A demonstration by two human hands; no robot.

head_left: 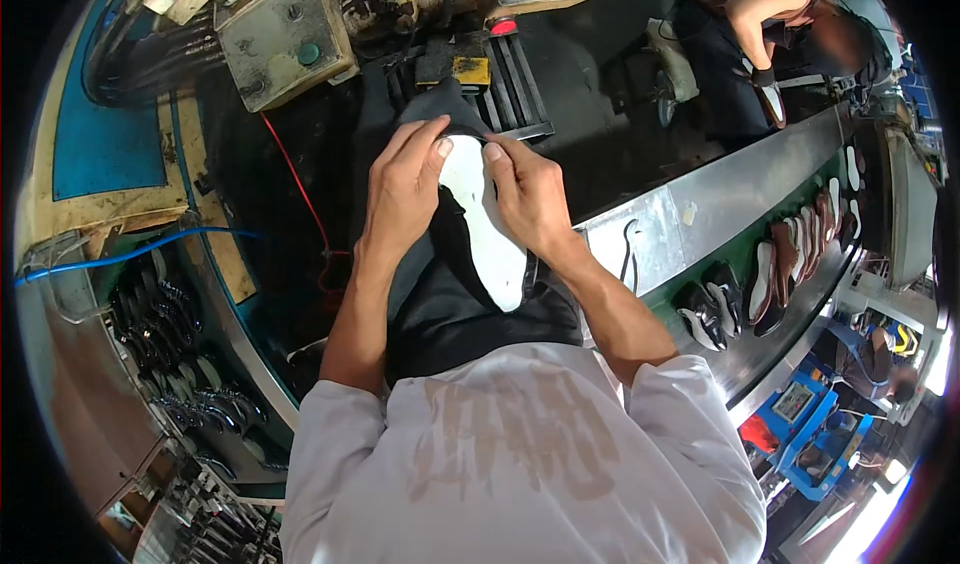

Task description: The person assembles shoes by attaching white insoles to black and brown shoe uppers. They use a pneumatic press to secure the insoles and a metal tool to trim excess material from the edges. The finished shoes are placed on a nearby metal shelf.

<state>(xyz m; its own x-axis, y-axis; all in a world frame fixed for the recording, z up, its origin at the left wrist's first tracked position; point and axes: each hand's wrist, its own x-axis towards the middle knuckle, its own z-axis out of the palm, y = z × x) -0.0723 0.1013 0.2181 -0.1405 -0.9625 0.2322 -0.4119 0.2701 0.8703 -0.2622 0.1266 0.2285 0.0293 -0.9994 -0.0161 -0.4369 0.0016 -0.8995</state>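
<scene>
Above my lap I hold a dark shoe upper [452,226] with a long white insole [484,226] facing up. My left hand [402,182] is closed on its far left edge, thumb on the white surface. On the other side my right hand [527,190] pinches the far right edge, with its thumb also on the white insole. The narrow end of the insole points toward me. Dark material lies between my fingers at the far end. The underside of the shoe is hidden.
A machine with a grey control box [288,39] stands ahead, beside a yellow block [471,71]. Metal conveyor edging [720,202] runs along the right, with brown and black shoes [790,254] beyond. Another person [770,24] works at far right. Black shoes [160,314] fill a left rack.
</scene>
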